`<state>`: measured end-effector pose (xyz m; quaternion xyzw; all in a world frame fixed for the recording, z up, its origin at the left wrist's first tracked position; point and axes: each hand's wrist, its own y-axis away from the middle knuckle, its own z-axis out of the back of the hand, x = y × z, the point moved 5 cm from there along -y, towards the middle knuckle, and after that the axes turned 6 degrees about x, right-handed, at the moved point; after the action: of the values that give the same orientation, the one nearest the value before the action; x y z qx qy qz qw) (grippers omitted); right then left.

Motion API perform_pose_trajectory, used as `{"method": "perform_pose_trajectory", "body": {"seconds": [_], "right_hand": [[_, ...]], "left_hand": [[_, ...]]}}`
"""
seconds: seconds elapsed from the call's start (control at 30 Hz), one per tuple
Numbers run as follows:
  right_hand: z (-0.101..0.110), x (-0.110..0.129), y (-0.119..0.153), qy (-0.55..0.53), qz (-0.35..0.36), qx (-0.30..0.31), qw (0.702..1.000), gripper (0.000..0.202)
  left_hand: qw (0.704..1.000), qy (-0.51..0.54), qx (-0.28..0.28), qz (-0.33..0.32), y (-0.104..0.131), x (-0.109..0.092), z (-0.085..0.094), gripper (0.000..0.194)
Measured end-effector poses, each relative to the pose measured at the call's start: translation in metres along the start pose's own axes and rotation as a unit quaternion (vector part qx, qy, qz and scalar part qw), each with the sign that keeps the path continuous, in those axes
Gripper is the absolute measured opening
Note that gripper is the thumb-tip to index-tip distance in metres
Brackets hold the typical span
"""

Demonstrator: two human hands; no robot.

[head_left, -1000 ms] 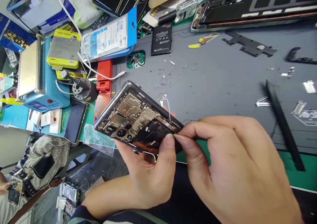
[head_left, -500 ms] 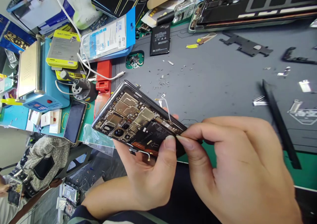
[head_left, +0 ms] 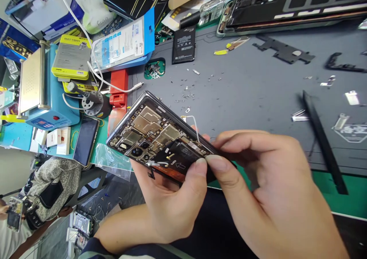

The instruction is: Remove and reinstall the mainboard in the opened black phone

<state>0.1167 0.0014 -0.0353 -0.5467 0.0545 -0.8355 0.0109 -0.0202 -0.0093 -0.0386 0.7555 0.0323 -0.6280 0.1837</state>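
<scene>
An opened smartphone (head_left: 160, 136), its back cover off, is tilted above the near side of the mat, with bare circuit board, cameras and a black battery (head_left: 183, 152) in view. My left hand (head_left: 174, 205) supports it from below, thumb across the battery and near edge. At the right end of the phone, my right hand (head_left: 266, 190) grips it, thumb on top; its other fingers curl behind and are partly hidden. A thin white cable (head_left: 196, 126) sticks out past the far edge. Another short cable (head_left: 157, 164) lies over the near edge beside the cameras.
Tiny screws (head_left: 185, 95) and metal bits lie scattered on the grey mat (head_left: 252, 87). A black pry bar (head_left: 323, 140) is at the right, a loose battery (head_left: 184, 45) at the back. Another phone (head_left: 275, 7) fills the far right. A co-worker (head_left: 54, 190) sits at left.
My right hand has gone from a fingertip pinch at the phone's edge to a broader grip with the thumb laid on top. The short cable has swung up over the near edge.
</scene>
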Motion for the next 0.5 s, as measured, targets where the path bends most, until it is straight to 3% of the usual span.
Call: {"method": "perform_pose_trajectory", "body": {"seconds": [0.1, 0.33, 0.5], "right_hand": [[-0.002, 0.000, -0.001, -0.014, -0.030, 0.029, 0.999, 0.017], [0.000, -0.002, -0.003, -0.062, -0.073, 0.047, 0.994, 0.015], [-0.002, -0.004, -0.005, -0.078, -0.089, 0.063, 0.991, 0.016]], "left_hand": [[0.999, -0.016, 0.029, 0.026, -0.003, -0.001, 0.002, 0.042], [1.000, -0.008, 0.006, 0.004, -0.005, -0.001, 0.002, 0.048], [0.999, -0.001, 0.032, 0.019, -0.012, -0.006, -0.003, 0.054]]}}
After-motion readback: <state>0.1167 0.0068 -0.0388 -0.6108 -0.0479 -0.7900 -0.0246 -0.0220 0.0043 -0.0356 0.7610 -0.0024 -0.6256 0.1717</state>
